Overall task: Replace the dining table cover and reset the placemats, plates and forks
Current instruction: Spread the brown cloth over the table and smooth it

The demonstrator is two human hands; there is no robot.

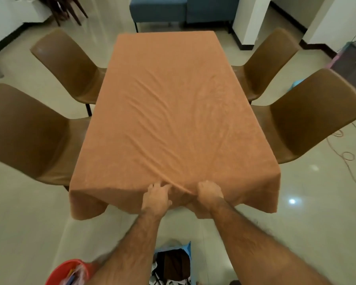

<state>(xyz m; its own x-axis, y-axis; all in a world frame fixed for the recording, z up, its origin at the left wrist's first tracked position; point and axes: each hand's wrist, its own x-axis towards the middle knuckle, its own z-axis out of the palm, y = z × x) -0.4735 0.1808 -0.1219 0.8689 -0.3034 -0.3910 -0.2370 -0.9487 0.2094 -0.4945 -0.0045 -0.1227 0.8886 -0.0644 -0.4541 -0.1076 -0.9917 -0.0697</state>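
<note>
**Now: both hands gather the orange cover at the table's near edge**

The plain orange fabric table cover (169, 103) lies spread over the whole rectangular dining table, its hem hanging past the near edge and drooping lower at the two near corners. Wrinkles fan out across the near half of the tabletop and run together toward the middle of the near edge. There the left hand (156, 197) has its fingers curled into the cloth, pinching a raised fold, and the right hand (210, 192) is closed in a fist on the same ridge of fabric just beside it. Both bare forearms reach in from the bottom of the view.

Four brown moulded chairs stand around the table, two along the left side (29, 128) and two along the right side (308, 114), all pushed close to the long edges. A blue upholstered bench (158, 9) sits beyond the far edge. On the pale tiled floor near the person's feet are a red plastic bucket (70, 270) and a light blue bag (173, 262) with dark contents.
</note>
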